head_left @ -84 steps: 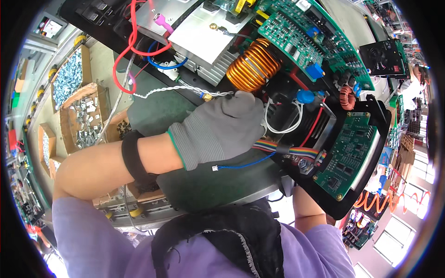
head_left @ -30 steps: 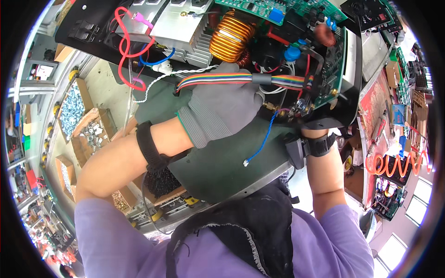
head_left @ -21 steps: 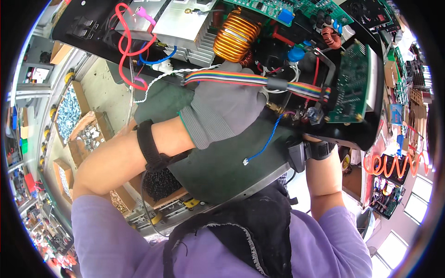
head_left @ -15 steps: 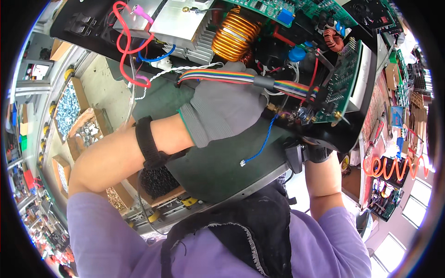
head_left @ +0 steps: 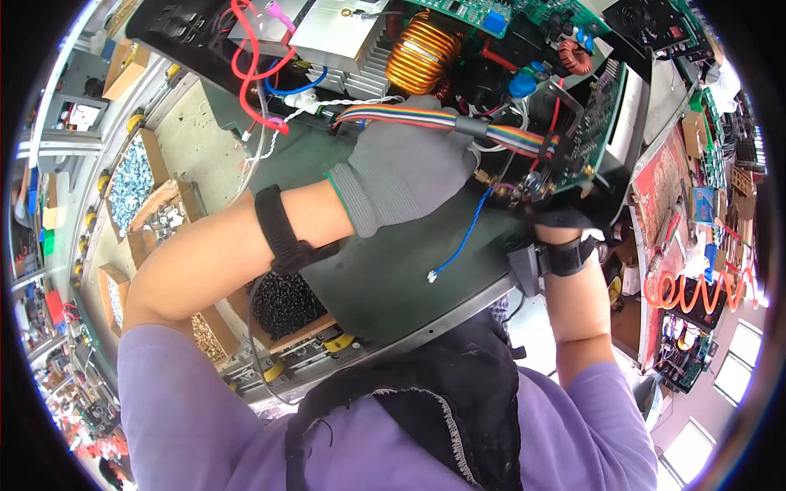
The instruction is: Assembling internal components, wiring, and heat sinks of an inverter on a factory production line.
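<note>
Sitting under the rainbow ribbon cable [head_left: 401, 115], near the copper coil [head_left: 422, 53] of the open black chassis [head_left: 196, 57], the gloved left hand [head_left: 413, 168] hides its fingers, so can't tell its grip, while the right hand is out of sight behind the black panel [head_left: 607, 190] bearing the green board [head_left: 594, 127].

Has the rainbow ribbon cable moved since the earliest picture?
Yes, the rainbow ribbon cable has moved toward the orange coil, now crossing over the left hand.

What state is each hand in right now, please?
Left hand: gloved, partly behind the rainbow ribbon cable; grip cannot be told.
Right hand: hidden by the black panel; cannot be told.
</note>
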Demonstrator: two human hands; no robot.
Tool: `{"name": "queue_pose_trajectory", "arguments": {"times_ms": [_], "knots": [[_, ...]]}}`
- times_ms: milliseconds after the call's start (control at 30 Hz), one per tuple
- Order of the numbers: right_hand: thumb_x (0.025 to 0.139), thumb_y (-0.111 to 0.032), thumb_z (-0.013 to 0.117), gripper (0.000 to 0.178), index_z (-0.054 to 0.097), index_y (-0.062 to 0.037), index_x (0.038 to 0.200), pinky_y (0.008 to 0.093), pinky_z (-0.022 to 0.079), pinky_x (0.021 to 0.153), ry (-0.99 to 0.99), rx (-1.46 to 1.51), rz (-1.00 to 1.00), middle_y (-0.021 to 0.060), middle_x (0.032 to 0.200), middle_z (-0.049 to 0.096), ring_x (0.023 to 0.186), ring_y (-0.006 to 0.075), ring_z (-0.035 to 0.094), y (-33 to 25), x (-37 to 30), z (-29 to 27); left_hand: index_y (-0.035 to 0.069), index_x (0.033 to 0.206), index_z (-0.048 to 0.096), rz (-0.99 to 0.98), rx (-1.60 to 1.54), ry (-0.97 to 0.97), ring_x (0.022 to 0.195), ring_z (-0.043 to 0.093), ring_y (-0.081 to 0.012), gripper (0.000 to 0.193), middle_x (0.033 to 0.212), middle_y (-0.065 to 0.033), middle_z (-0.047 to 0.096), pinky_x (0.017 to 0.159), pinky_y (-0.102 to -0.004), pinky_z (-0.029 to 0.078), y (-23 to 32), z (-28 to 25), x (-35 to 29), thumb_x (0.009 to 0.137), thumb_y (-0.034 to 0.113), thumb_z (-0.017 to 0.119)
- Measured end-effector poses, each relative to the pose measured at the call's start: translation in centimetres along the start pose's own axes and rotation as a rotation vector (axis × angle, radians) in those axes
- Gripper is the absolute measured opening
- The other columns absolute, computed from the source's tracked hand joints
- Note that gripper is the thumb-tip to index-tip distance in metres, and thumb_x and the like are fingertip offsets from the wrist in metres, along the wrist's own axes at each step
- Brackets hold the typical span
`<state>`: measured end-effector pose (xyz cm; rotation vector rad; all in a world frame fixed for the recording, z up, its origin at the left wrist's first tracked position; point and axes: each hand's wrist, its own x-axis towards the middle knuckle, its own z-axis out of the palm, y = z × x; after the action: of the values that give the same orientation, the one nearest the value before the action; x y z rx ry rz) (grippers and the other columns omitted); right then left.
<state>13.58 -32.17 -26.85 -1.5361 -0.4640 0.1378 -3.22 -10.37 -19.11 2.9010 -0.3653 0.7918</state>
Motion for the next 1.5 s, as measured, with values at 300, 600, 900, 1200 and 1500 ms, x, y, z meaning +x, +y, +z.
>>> {"name": "queue_pose_trajectory", "arguments": {"times_ms": [300,600,900,1200,1500], "knots": [[0.097,-0.029,0.048,0.034,0.059,-0.0031,0.116,0.0348,0.056,0.072,0.004,-0.110,-0.140,0.0113,0.095,0.067,0.082,0.0204,0.066,-0.4,1.4,2.2,0.010,0.073,0.066,-0.036,0.092,-0.014,0.078,0.057,-0.0244,0.012,0.072,-0.0055,0.059,0.063,-0.0365,0.049,0.4,0.1,-0.4,0.078,0.020,0.061],[0.097,-0.026,0.049,0.032,0.059,-0.0025,0.117,0.0340,0.056,0.069,0.076,-0.240,-0.235,0.0114,0.094,0.067,0.080,0.0196,0.066,0.2,1.3,1.8,0.009,0.073,0.068,0.093,0.023,-0.024,0.073,0.057,-0.0268,0.013,0.071,-0.0079,0.059,0.062,-0.0367,0.048,0.2,0.2,0.2,0.077,0.018,0.060],[0.098,-0.023,0.049,0.030,0.059,-0.0019,0.117,0.0332,0.057,0.067,0.141,-0.357,-0.390,0.0115,0.092,0.068,0.078,0.0187,0.067,-0.6,3.4,4.1,0.010,0.084,0.069,0.076,-0.060,-0.173,0.081,0.062,-0.0247,0.015,0.080,-0.0066,0.064,0.067,-0.0389,0.050,-0.2,-1.1,0.8,0.079,0.021,0.060],[0.099,-0.055,0.042,0.065,0.049,-0.0005,0.133,0.0360,0.047,0.092,-0.146,-0.139,-0.039,0.0104,0.110,0.062,0.106,0.0205,0.059,-8.7,-4.5,0.9,0.003,0.116,0.063,-0.694,-0.234,0.689,0.099,0.064,-0.0228,0.029,0.108,-0.0137,0.067,0.084,-0.0319,0.050,-4.2,-12.7,-6.5,0.090,0.016,0.060],[0.074,-0.033,0.086,0.059,0.056,-0.0012,0.114,0.0320,0.050,0.072,-0.135,-0.452,-0.114,0.0054,0.091,0.063,0.079,0.0164,0.060,-9.1,-8.3,6.3,0.008,0.110,0.061,-1.259,-1.287,0.804,0.058,0.055,-0.0110,0.054,0.078,-0.0012,0.062,0.047,-0.0281,0.042,-11.2,-4.5,-7.4,0.096,0.059,0.048]]}}
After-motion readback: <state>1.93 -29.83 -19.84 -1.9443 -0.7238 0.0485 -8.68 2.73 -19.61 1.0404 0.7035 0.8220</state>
